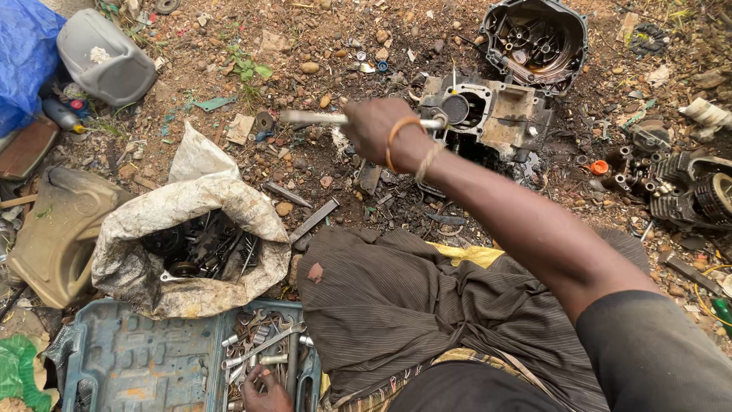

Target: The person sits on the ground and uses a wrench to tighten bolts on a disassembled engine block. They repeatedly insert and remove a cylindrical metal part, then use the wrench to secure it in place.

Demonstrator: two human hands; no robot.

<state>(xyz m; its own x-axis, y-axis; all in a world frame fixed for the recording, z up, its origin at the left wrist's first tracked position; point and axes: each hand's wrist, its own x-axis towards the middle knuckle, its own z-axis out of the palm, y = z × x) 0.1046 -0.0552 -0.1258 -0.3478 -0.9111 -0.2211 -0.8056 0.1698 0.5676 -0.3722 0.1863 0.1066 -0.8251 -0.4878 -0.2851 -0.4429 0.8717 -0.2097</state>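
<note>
My right hand (374, 128) reaches out over the dirt and grips a long metal wrench (313, 117) that lies level, its far end at a greasy engine block (492, 114). Bracelets circle that wrist. My left hand (265, 389) is low at the frame's bottom edge, fingers down among loose spanners and sockets (263, 347) in an open blue-grey tool case (137, 358). Whether it grips one I cannot tell. My knees, covered by dark striped cloth, sit between the two hands.
A dirty white sack (194, 206) of metal parts stands by the case. A round engine cover (537, 38) lies beyond the block, more engine parts (679, 191) at right. A grey jerrycan (103, 57), blue tarp (27, 53) and tan container (53, 229) sit left.
</note>
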